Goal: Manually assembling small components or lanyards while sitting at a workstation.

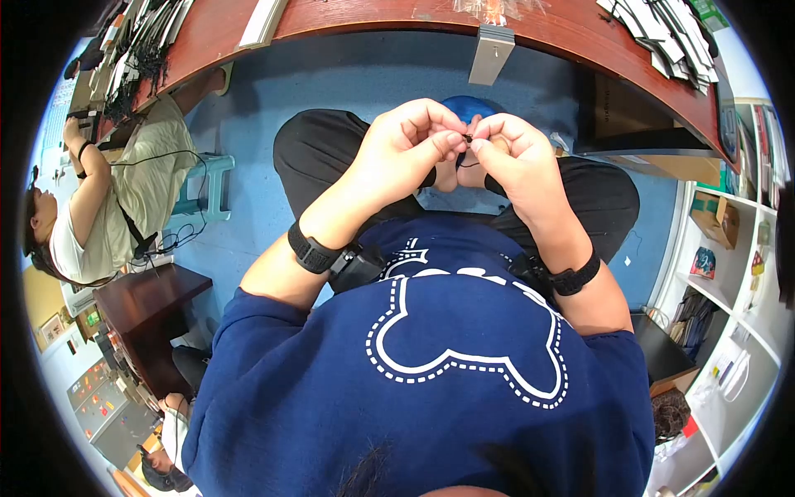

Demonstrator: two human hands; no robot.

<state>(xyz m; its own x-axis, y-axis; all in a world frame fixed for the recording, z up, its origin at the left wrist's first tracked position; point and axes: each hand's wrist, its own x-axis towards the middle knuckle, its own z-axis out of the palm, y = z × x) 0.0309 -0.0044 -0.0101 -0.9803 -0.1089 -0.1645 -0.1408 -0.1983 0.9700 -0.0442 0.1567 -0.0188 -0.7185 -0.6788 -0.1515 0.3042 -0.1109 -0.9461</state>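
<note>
Well, dark piece, axis unclear

Bright indoor light, soft shadows, edges bowed by fisheye — corners black

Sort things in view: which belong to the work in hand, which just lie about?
Work in hand:
small dark piece, pinched between left hand and right hand

Apparently lying about:
cardboard box on white shelf;
white strips on table, possibly related
</note>
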